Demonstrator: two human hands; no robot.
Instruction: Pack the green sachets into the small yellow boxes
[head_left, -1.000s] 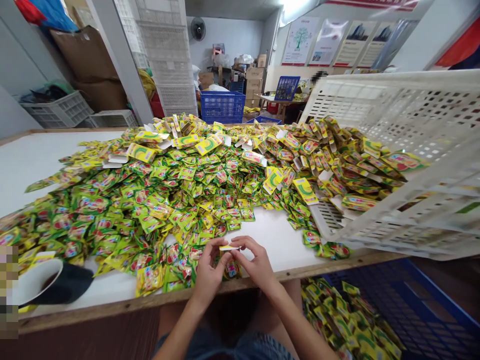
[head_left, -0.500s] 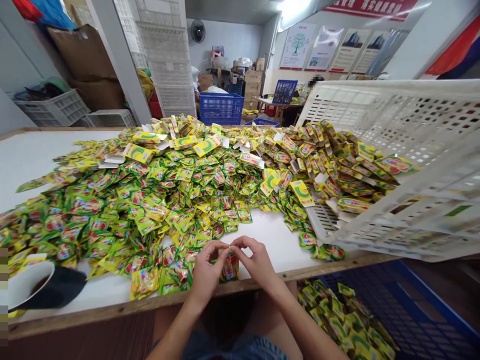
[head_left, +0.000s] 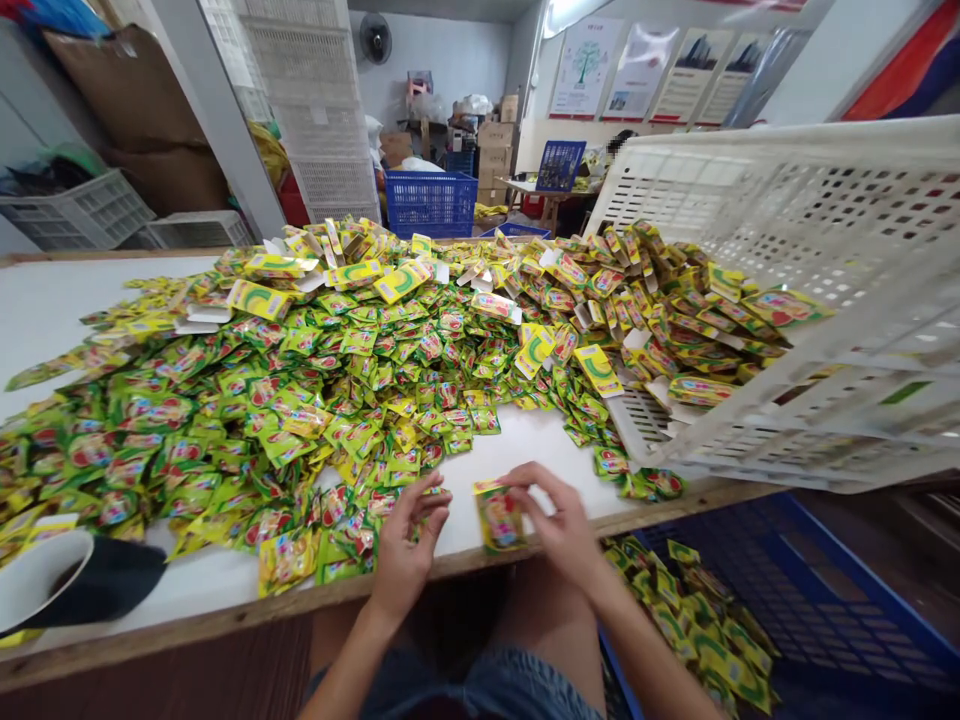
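My right hand [head_left: 553, 515] pinches the edge of a small yellow-and-green printed packet [head_left: 499, 518] between thumb and fingers, over the white tabletop near its front edge. To its left, my left hand [head_left: 411, 535] is raised with fingers curled but apart, and nothing shows in it. Just beyond the left hand spreads a large heap of green sachets [head_left: 360, 365] with red fruit prints. Flat yellow cartons [head_left: 405, 281], some with white flaps standing out, lie on top of the heap and along its back.
A white perforated crate [head_left: 757, 450] lies tipped on the right of the table, with cartons spilling from its mouth. Below the table's right edge, a blue crate [head_left: 840, 600] holds filled yellow packets [head_left: 705, 620]. A dark cup with a white inside [head_left: 112, 575] sits at the front left.
My hands have parted. The right hand has carried the packet to the right, and the left hand has let go of it. The view has shifted slightly.
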